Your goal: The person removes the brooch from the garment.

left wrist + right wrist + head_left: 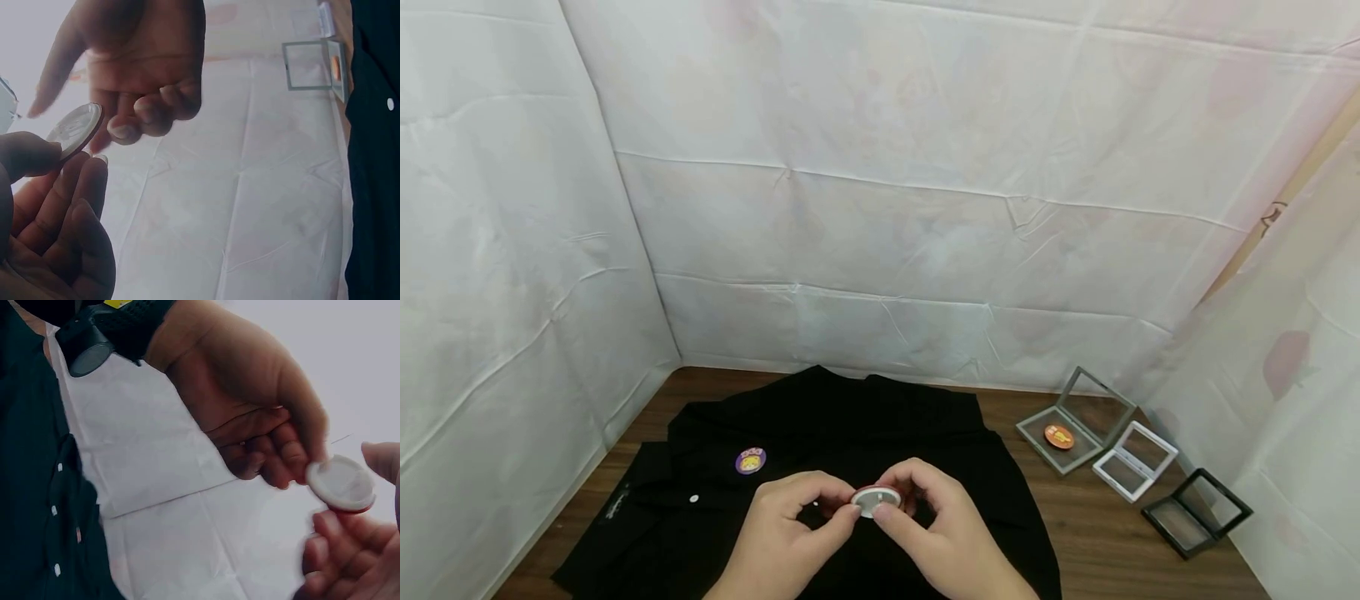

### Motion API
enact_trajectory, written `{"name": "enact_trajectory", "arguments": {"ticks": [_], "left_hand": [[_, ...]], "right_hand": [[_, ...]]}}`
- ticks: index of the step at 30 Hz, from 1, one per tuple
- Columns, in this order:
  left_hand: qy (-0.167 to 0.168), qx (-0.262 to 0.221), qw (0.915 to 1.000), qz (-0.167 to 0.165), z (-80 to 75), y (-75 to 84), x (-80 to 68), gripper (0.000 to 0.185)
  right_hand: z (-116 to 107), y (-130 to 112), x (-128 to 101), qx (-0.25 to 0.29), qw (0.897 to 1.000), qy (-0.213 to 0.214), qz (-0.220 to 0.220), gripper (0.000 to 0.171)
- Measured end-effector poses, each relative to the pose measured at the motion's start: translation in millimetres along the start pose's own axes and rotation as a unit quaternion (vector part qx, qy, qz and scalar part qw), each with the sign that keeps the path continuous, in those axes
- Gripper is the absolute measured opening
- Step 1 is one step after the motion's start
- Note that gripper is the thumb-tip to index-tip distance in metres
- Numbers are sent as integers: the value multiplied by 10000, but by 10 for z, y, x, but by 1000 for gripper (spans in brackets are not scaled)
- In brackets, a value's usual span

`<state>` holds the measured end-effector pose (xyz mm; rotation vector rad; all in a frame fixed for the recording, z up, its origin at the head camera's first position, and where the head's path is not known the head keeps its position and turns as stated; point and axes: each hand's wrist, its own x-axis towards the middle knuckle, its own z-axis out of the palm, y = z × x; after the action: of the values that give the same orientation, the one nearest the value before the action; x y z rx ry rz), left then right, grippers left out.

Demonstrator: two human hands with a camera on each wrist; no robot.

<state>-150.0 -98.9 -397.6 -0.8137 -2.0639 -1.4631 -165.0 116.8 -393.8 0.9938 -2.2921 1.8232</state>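
Both hands hold a round pin badge [876,501] with a pale back and a red rim, just above a black shirt [850,417] spread on the table. My left hand [797,523] pinches the badge [75,129] between thumb and fingertips. My right hand [937,521] grips its other edge [342,483] with thumb and fingers. The badge's back faces up. A purple badge [750,460] is pinned on the shirt's left chest, left of the hands. White shirt buttons [55,510] show in the right wrist view.
On the wooden table [1090,533], right of the shirt, lie three open display cases: a grey one [1075,421] holding an orange badge [1059,436], a white one [1135,460] and a black one [1197,511]. White sheeting [880,208] walls the back and both sides.
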Motion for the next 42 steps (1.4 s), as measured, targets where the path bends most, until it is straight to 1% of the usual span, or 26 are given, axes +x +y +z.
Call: {"name": "enact_trajectory", "arguments": {"ticks": [2, 3, 4, 6, 7, 8, 11, 14, 16, 17, 19, 22, 26, 28, 31, 35, 37, 39, 40, 42], "left_hand": [[-1, 5, 10000, -58, -5, 19, 2, 31], [-15, 7, 9999, -125, -8, 31, 4, 31], [-35, -5, 9999, -125, -9, 41, 7, 31], [-96, -56, 9999, -63, -8, 54, 13, 30], [-142, -70, 9999, 28, -5, 57, 15, 30], [-184, -89, 9996, 178, -1, 54, 19, 30], [-280, -22, 9957, 884, 17, 30, 29, 29], [-303, 165, 9852, 1677, 37, -5, 53, 24], [-276, 289, 9782, 2039, 44, -17, 72, 18], [-250, 354, 9751, 2174, 47, -20, 80, 14], [-191, 479, 9708, 2342, 49, -18, 95, 9], [-107, 675, 9660, 2492, 46, -14, 110, 5], [-66, 849, 9625, 2575, 40, -22, 111, 7], [-89, 885, 9633, 2534, 38, -27, 103, 9], [-140, 904, 9642, 2487, 40, -40, 93, 5], [-182, 959, 9663, 2383, 60, -58, 69, 8], [-239, 1000, 9688, 2253, 67, -69, 44, 9], [-330, 1079, 9707, 2124, 62, -81, 12, 7], [-417, 1137, 9726, 1986, 54, -83, -7, 7], [-584, 1285, 9761, 1652, 24, -83, -43, 14]], "right_hand": [[-51, -34, -11, 253, 9985, -199, 438, 12], [-82, -45, -15, 382, 9973, -294, 556, 15], [-113, -51, -17, 527, 9957, -384, 653, 19], [-178, -60, -16, 880, 9908, -573, 855, 27], [-206, -62, -14, 1008, 9879, -695, 955, 30], [-232, -61, -10, 1117, 9847, -834, 1046, 32], [-283, -50, 5, 1535, 9719, -1301, 1222, 35], [-321, -47, 28, 1705, 9644, -1722, 1064, 34], [-349, -57, 45, 1620, 9635, -1891, 985, 31], [-362, -64, 53, 1509, 9643, -1951, 967, 30], [-382, -81, 69, 1268, 9660, -2024, 987, 27], [-390, -98, 86, 1082, 9662, -2086, 1064, 24], [-373, -91, 95, 1151, 9649, -2150, 972, 23], [-367, -78, 96, 1138, 9653, -2167, 912, 23], [-365, -65, 98, 1121, 9645, -2215, 905, 24], [-357, -51, 93, 1086, 9627, -2271, 989, 24], [-344, -39, 87, 1088, 9626, -2269, 1003, 23], [-330, -21, 83, 1073, 9628, -2245, 1051, 22], [-326, -12, 78, 1077, 9628, -2232, 1079, 22], [-320, 12, 63, 1039, 9634, -2187, 1146, 22]]}}
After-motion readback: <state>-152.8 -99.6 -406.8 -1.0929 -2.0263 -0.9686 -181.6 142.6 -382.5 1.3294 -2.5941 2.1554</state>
